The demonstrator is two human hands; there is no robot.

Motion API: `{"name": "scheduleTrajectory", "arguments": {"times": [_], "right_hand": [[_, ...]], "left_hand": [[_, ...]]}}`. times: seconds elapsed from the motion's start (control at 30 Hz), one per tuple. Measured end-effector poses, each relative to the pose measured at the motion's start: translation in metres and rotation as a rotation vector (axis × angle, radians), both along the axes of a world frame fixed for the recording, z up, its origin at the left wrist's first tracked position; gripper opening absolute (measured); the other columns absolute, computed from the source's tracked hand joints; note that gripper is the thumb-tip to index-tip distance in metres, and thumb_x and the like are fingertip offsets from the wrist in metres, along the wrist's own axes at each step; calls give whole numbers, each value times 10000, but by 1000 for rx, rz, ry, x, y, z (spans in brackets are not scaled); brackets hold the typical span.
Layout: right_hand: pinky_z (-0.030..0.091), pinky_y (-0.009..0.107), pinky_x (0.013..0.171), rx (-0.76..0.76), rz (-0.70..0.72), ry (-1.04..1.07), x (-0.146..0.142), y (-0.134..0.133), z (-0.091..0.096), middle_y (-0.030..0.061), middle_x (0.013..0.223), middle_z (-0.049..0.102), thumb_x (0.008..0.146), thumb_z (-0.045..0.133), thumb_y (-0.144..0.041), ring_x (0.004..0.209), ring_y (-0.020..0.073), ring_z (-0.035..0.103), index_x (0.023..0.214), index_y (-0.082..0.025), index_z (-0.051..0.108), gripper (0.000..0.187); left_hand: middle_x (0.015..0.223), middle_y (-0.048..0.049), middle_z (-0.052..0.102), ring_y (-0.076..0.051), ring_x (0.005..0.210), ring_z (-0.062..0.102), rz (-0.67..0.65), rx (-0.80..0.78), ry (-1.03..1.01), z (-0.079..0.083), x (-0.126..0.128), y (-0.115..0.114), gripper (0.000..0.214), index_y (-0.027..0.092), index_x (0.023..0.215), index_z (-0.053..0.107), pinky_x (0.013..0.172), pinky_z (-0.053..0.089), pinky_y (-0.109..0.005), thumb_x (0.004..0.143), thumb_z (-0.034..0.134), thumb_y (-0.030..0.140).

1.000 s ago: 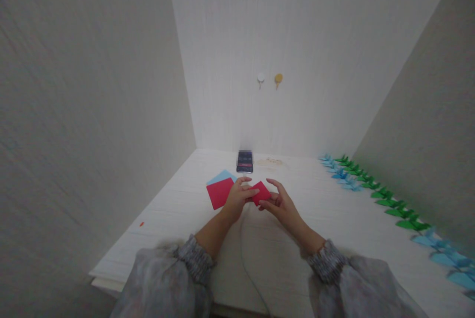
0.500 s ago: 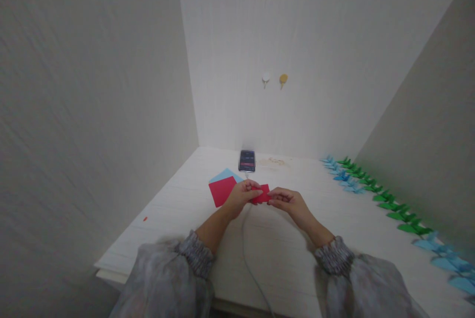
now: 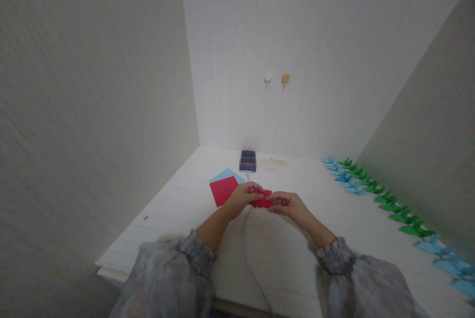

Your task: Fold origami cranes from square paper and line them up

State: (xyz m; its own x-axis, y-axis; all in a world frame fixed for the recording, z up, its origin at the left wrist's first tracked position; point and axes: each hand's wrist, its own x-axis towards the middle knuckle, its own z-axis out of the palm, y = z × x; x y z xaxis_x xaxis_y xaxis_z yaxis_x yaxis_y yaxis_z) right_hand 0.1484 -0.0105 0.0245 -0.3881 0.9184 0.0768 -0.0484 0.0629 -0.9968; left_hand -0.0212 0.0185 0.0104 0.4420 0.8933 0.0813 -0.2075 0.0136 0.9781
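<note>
A small folded red paper (image 3: 263, 200) is held above the white table (image 3: 178, 214) between both hands. My left hand (image 3: 242, 198) pinches its left end with curled fingers. My right hand (image 3: 287, 204) pinches its right end. Just left of my left hand a flat red sheet (image 3: 221, 191) lies on the table, on top of a light blue sheet (image 3: 225, 175).
A phone (image 3: 248, 160) stands at the back of the table, its cable (image 3: 248, 253) running toward me. A row of folded green paper figures (image 3: 393, 206) and blue paper figures (image 3: 445, 261) lines the right wall. Two round hooks (image 3: 276, 79) sit on the back wall. A tiny red scrap (image 3: 146, 217) lies at the left.
One second ago the red piece was wider and my right hand's fingers were spread; now the piece is folded narrower and both hands pinch it. The view has shifted slightly.
</note>
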Motion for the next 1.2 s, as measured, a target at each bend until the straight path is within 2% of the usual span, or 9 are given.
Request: {"name": "scheduleTrajectory", "arguments": {"times": [0.17,0.3,0.53,0.67,0.83,1.2], "right_hand": [[439,247,605,18,10,-24,0,1,-1,-9,655,634,546,695,-183,613,112,575,733,-181,646,193],[419,247,615,136,-28,-90,0,2,1,4,654,606,632,636,-233,626,116,548,648,-156,644,79],[391,235,583,361,-192,-222,1,4,-3,3,637,557,713,554,-318,603,113,500,641,-153,599,185],[363,220,488,373,-266,-291,-1,4,-7,-21,524,514,735,513,-365,492,102,464,644,-163,540,223],[351,220,453,383,-304,-310,-3,3,-8,-28,478,499,749,476,-403,446,106,458,633,-176,489,256],[280,207,381,344,-380,-285,-5,-1,-1,-56,406,432,708,504,-467,366,87,393,595,-183,461,309]], "left_hand": [[549,5,567,-72,441,505,7,5,46,1,0,0,286,113,783,535,430,358,-183,570,667,252],[556,-4,579,-74,449,512,2,-15,50,3,1,-2,310,109,770,531,444,371,-187,548,685,260],[604,-5,582,-84,500,530,-33,8,1,3,2,-3,346,111,825,533,501,419,-219,542,690,233],[615,-3,580,-88,516,535,-68,7,-11,4,3,-3,370,109,853,543,534,438,-239,533,693,218],[582,15,563,-77,499,521,-94,37,-41,6,3,-4,370,118,888,553,559,445,-252,548,681,191],[752,-44,602,-105,639,558,-190,16,-69,7,0,-7,466,130,993,547,645,428,-263,548,679,170]]}}
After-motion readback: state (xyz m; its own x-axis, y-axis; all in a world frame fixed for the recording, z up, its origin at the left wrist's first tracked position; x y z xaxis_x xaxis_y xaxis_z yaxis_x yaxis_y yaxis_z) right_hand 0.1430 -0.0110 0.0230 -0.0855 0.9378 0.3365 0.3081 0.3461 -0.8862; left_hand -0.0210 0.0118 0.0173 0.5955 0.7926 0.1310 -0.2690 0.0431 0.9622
